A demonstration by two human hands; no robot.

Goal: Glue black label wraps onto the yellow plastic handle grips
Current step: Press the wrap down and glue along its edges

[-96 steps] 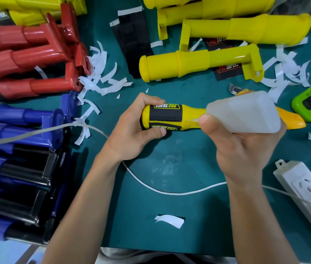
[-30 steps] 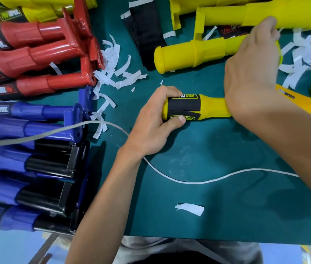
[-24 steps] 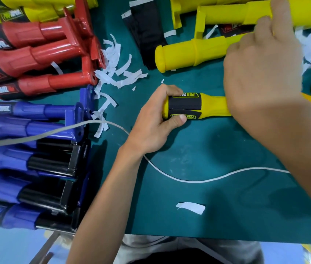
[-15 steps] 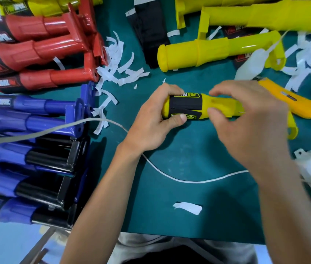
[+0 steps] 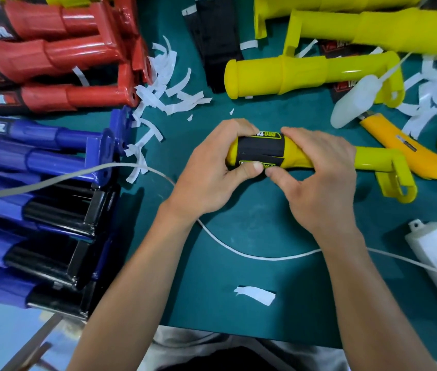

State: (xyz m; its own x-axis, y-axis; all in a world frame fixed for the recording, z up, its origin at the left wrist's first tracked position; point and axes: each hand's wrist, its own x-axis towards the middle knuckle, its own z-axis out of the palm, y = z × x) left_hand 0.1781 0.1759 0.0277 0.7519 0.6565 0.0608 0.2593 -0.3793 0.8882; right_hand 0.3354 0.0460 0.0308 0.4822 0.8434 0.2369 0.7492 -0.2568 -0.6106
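left hand (image 5: pixel 209 172) clamped round butt end of yellow handle grip (image 5: pixel 372 159), thumb on seam | right hand (image 5: pixel 319 180) curled over mid-grip, thumb pinning black label wrap (image 5: pixel 261 149) | grip over middle of green mat (image 5: pixel 238 223) | probably best: roll thumbs along overlap, hold till glue grabs | glue bottle (image 5: pixel 356 103) parked behind

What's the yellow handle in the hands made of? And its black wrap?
Handle: looks like hard plastic, glossy; light glints on its smooth bar. Wrap: probably a thin matte sticker or film; it curves flat round the handle and carries a printed yellow logo.
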